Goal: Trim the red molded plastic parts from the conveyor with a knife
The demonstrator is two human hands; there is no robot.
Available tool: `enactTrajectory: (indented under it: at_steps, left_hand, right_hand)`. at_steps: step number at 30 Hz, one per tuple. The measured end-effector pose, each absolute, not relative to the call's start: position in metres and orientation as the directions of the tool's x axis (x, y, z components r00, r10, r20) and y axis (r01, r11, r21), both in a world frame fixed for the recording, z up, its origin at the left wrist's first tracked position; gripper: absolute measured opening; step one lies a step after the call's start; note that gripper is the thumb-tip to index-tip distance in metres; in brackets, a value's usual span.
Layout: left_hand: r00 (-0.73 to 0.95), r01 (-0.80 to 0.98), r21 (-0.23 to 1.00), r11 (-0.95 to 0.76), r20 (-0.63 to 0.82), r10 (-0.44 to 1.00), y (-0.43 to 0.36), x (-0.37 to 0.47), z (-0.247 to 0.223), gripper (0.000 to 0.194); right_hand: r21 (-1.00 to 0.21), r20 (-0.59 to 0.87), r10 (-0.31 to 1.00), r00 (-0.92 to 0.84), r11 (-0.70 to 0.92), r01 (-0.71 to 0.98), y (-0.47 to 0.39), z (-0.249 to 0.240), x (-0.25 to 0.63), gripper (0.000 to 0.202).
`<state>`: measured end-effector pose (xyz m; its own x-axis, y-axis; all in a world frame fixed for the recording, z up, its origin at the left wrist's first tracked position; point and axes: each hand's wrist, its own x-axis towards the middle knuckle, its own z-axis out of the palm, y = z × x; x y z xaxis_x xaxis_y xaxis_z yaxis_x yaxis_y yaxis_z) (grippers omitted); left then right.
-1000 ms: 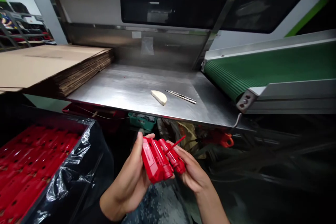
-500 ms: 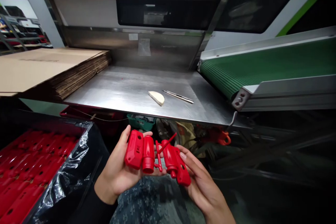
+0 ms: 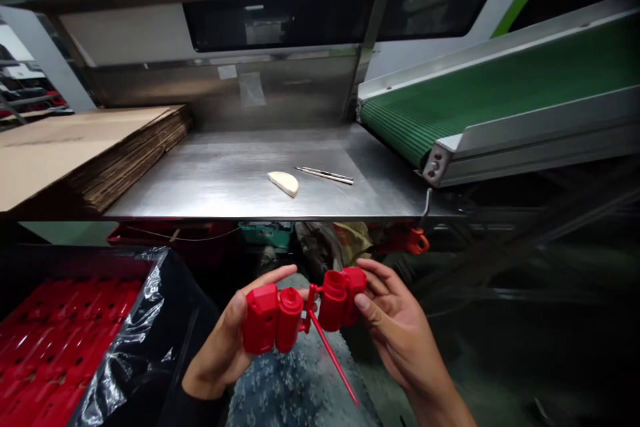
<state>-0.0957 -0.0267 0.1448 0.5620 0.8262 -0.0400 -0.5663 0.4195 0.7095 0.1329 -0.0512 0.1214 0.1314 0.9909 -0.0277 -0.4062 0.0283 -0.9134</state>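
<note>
Between my hands, above my lap, is a red moulded plastic part (image 3: 289, 320) made of joined pieces. At each end is a blocky piece beside a cylinder, and a thin runner links the two halves. A long red stick (image 3: 334, 359) slants down from the middle towards my lap. My left hand (image 3: 227, 333) is closed around the left block, thumb on its near side. My right hand (image 3: 395, 320) pinches the right block between thumb and fingers. Some fingertips are hidden behind the part.
A steel table (image 3: 225, 193) stands ahead, with a cream half-round piece (image 3: 284, 183) and thin pen-like tools (image 3: 326, 175) on it. Flat cardboard (image 3: 75, 153) is stacked left. A lined box of red parts (image 3: 60, 333) is lower left. A green conveyor (image 3: 475, 93) slopes at right.
Both hands have turned the red part, so the cylinders' other ends now face up and the stick points down instead of up. The camera view has shifted and tilted slightly.
</note>
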Motion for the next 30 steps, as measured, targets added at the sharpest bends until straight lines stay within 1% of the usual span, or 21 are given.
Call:
enactTrajectory:
  at_steps: [1,3,5,6,7,8,10,11,12,13,14,15,17,18,20,22,24,26,27,28,30]
  left_hand:
    - [0.576,-0.545,0.740,0.395,-0.011,0.817,-0.028,-0.098,0.143,0.076]
    - [0.603,-0.496,0.779,0.384,-0.009,0.798,-0.029,-0.105,0.143,0.073]
    - [0.615,-0.466,0.768,0.440,-0.076,0.784,-0.030,-0.111,0.144,0.061]
    - [0.613,-0.459,0.746,0.483,-0.128,0.779,-0.029,-0.113,0.145,0.053]
    - [0.610,-0.458,0.712,0.532,-0.183,0.771,-0.028,-0.115,0.145,0.046]
    - [0.610,-0.463,0.669,0.582,-0.236,0.756,-0.027,-0.115,0.145,0.043]
    - [0.654,-0.471,0.547,0.692,-0.310,0.690,-0.024,-0.115,0.143,0.043]
    - [0.692,-0.469,0.481,0.741,-0.321,0.647,-0.023,-0.114,0.142,0.045]
    - [0.727,-0.467,0.423,0.776,-0.315,0.609,-0.023,-0.113,0.142,0.046]
    - [0.746,-0.474,0.384,0.792,-0.304,0.593,-0.023,-0.111,0.142,0.046]
    - [0.737,-0.497,0.374,0.783,-0.295,0.609,-0.024,-0.111,0.142,0.045]
    - [0.704,-0.528,0.393,0.753,-0.293,0.647,-0.025,-0.110,0.143,0.043]
    - [0.609,-0.570,0.486,0.662,-0.291,0.738,-0.030,-0.111,0.146,0.037]
    - [0.572,-0.573,0.529,0.626,-0.289,0.768,-0.032,-0.112,0.147,0.035]
    - [0.538,-0.580,0.554,0.597,-0.290,0.791,-0.034,-0.114,0.148,0.033]
    - [0.532,-0.616,0.498,0.610,-0.309,0.789,-0.033,-0.115,0.146,0.032]
    - [0.545,-0.650,0.414,0.637,-0.328,0.771,-0.030,-0.115,0.141,0.033]
    - [0.591,-0.651,0.350,0.673,-0.323,0.740,-0.025,-0.116,0.136,0.034]
    - [0.606,-0.650,0.334,0.682,-0.313,0.731,-0.022,-0.117,0.134,0.034]
    - [0.609,-0.654,0.330,0.680,-0.303,0.733,-0.020,-0.117,0.133,0.033]
    - [0.581,-0.668,0.348,0.658,-0.309,0.753,-0.019,-0.117,0.131,0.032]
  right_hand:
    - [-0.914,-0.038,0.994,0.106,0.008,-0.405,-0.053,0.121,0.134,0.052]
    - [-0.936,-0.069,0.997,-0.030,-0.075,-0.344,-0.057,0.122,0.136,0.058]
    - [-0.970,-0.100,0.980,-0.174,-0.134,-0.201,-0.061,0.121,0.139,0.052]
    - [-0.984,-0.104,0.974,-0.203,-0.130,-0.119,-0.064,0.120,0.140,0.046]
    - [-0.993,-0.094,0.975,-0.202,-0.107,-0.053,-0.066,0.119,0.141,0.038]
    - [-0.999,-0.048,0.981,-0.185,-0.047,0.010,-0.069,0.119,0.142,0.031]
    - [-0.973,0.140,0.982,-0.125,0.159,0.165,-0.073,0.119,0.141,0.026]
    - [-0.932,0.244,0.964,-0.109,0.264,0.247,-0.074,0.120,0.141,0.026]
    - [-0.907,0.298,0.950,-0.097,0.313,0.282,-0.075,0.122,0.139,0.026]
    - [-0.913,0.291,0.954,-0.077,0.301,0.275,-0.075,0.125,0.138,0.025]
    - [-0.949,0.220,0.974,-0.053,0.226,0.221,-0.074,0.129,0.137,0.025]
    - [-0.989,0.083,0.995,-0.062,0.090,0.119,-0.073,0.134,0.135,0.025]
    - [-0.981,-0.177,0.965,-0.191,-0.189,-0.044,-0.068,0.145,0.134,0.026]
    - [-0.959,-0.247,0.935,-0.255,-0.274,-0.074,-0.065,0.151,0.133,0.026]
    - [-0.945,-0.276,0.910,-0.310,-0.316,-0.085,-0.058,0.162,0.133,0.027]
    - [-0.978,-0.189,0.959,-0.212,-0.204,-0.052,-0.049,0.173,0.134,0.029]
    - [-0.999,0.002,0.999,-0.051,0.004,0.038,-0.038,0.184,0.137,0.030]
    - [-0.967,0.221,0.972,0.074,0.209,0.145,-0.020,0.196,0.140,0.020]
    - [-0.942,0.303,0.946,0.117,0.278,0.188,-0.008,0.201,0.141,0.017]
    - [-0.921,0.358,0.921,0.153,0.320,0.223,0.006,0.206,0.143,0.018]
    - [-0.912,0.374,0.905,0.205,0.318,0.260,0.042,0.214,0.146,0.034]
